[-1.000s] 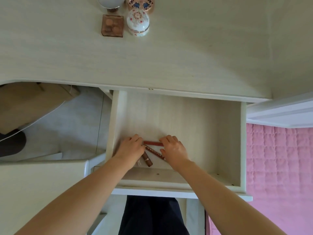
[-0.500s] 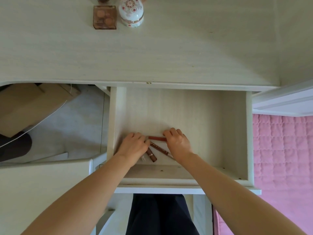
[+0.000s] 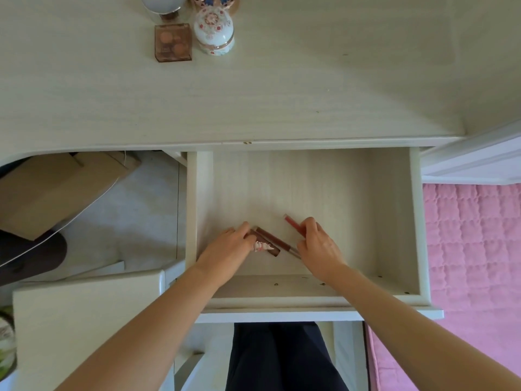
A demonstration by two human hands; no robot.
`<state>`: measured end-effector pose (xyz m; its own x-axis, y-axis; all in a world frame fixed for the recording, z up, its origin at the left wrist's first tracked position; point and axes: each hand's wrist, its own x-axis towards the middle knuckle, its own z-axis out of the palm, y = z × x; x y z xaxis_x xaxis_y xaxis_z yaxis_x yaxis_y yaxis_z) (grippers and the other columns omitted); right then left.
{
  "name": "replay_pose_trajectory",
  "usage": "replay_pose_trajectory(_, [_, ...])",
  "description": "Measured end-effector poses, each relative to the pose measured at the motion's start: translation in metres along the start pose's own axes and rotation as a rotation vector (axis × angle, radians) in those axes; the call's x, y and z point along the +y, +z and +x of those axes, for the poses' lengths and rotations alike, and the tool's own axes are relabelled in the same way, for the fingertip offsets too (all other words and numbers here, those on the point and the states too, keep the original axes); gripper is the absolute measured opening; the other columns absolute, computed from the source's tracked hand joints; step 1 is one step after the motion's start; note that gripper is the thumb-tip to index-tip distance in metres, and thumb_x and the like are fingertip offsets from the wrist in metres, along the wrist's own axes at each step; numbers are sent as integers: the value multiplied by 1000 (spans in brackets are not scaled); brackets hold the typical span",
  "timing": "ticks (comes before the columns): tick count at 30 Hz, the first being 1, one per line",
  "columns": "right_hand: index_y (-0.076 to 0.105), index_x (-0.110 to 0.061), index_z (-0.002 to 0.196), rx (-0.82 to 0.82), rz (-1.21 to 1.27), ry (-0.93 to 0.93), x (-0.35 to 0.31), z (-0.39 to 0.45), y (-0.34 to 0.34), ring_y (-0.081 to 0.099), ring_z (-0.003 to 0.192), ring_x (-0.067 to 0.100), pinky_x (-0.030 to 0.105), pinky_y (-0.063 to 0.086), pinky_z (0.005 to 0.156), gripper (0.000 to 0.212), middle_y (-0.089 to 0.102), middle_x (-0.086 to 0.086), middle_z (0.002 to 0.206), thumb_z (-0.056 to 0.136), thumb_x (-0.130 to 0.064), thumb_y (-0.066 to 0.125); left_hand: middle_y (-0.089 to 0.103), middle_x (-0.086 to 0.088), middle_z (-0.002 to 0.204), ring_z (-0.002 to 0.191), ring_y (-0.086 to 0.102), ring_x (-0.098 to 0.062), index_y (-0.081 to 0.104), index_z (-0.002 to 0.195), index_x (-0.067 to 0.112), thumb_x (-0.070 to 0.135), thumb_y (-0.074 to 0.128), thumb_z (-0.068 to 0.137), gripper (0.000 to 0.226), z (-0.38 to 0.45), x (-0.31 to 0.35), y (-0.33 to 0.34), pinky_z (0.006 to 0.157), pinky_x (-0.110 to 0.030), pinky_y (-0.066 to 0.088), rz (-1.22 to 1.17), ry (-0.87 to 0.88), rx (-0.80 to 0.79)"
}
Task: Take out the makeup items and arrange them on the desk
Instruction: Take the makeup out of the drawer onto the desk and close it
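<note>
Both forearms reach down into the open pale-wood drawer (image 3: 392, 221) below the cream desk top (image 3: 282, 88). Left hand (image 3: 225, 248) lies knuckles-up at the drawer's near left part, fingers curled over the end of a short dark-brown lipstick tube with a patterned white band (image 3: 265, 246); the tube rests on the drawer floor. Just beside it, touching or nearly so, a slim brown lip pencil (image 3: 277, 241) lies slanted on the floor, its near end running under the right hand (image 3: 317, 246). Right hand pinches a slim red lip-gloss stick (image 3: 293, 224) between fingertips and thumb, the stick's far end angled away and to the left; whether it is lifted off the floor cannot be told. On the desk top, far left: a square translucent brown blush compact (image 3: 172, 42), touching-close to a white domed porcelain trinket box with red floral pattern (image 3: 214, 32); behind them a silver round-headed object (image 3: 163, 4), partly cropped.
</note>
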<state>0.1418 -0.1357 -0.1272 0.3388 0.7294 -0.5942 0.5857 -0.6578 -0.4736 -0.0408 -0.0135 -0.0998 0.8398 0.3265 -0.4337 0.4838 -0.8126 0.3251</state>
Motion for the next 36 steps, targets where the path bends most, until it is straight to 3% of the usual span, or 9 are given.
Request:
replay_pose_trajectory(2, [37, -12, 113, 28, 21, -26, -1, -3, 2, 58, 76, 27, 44, 51, 64, 19, 51, 5, 109, 95, -18, 42, 48, -2, 113, 74, 48, -11, 60, 117, 12, 17, 57, 93, 24, -1, 4, 0, 56, -21, 34, -48, 26, 33])
replay_pose_trajectory(5, [38, -9, 119, 62, -14, -61, -1, 0, 7, 59, 85, 27, 37, 50, 66, 29, 51, 9, 113, 95, -22, 49, 53, -4, 108, 75, 53, -12, 63, 109, 11, 18, 59, 90, 21, 2, 12, 4, 51, -20, 36, -17, 80, 76])
replay_pose_trajectory(9, [38, -11, 122, 7, -160, -80, -1, 11, 16, 55, 104, 25, 34, 51, 78, 43, 49, 7, 116, 90, -28, 61, 61, -1, 73, 60, 58, -17, 65, 80, 12, 9, 80, 59, 26, 16, 22, 0, 44, -22, 34, 76, 85, 82])
replay_pose_trajectory(11, [38, -11, 122, -1, -238, -109, -2, 15, 21, 55, 105, 26, 33, 52, 78, 46, 49, 8, 116, 88, -29, 64, 61, 2, 64, 57, 59, -17, 64, 77, 15, 5, 83, 52, 33, 23, 22, 2, 45, -23, 30, 115, 34, 52])
replay_pose_trajectory(17, [44, -11, 120, 14, -295, -146, -5, 19, 29, 56, 103, 23, 34, 51, 72, 47, 47, 7, 116, 87, -40, 62, 55, 2, 71, 50, 53, -16, 62, 68, 18, 4, 89, 37, 43, 28, 15, 9, 41, -23, 21, 215, -26, -32])
replay_pose_trajectory(25, [48, -7, 120, -64, -301, -61, -3, 15, 29, 56, 103, 24, 31, 49, 74, 38, 44, 8, 122, 94, -33, 53, 54, -1, 81, 53, 54, -16, 63, 74, 16, 4, 86, 47, 37, 26, 8, 19, 43, -26, 20, 216, -13, -3])
replay_pose_trajectory(29, [48, -6, 118, -127, -297, -20, -2, 16, 20, 56, 97, 25, 30, 46, 68, 37, 43, 9, 119, 91, -30, 54, 51, -2, 105, 77, 58, -19, 60, 103, 15, 6, 69, 78, 28, 24, 2, 31, 49, -28, 33, 128, -58, -9])
replay_pose_trajectory(31, [48, -6, 117, -161, -303, 8, -2, 15, 14, 53, 89, 23, 30, 47, 67, 36, 43, 9, 117, 89, -29, 54, 50, -1, 110, 82, 57, -18, 58, 109, 16, 9, 64, 85, 25, 23, 0, 31, 51, -28, 38, 91, -68, -22])
replay_pose_trajectory(36, [42, -11, 109, -146, -204, 62, -1, 8, -1, 50, 74, 20, 31, 45, 61, 28, 51, 7, 99, 89, -29, 51, 57, 1, 101, 83, 58, -22, 53, 108, 18, 19, 55, 94, 14, 20, 2, 24, 56, -32, 41, -63, -177, -17])
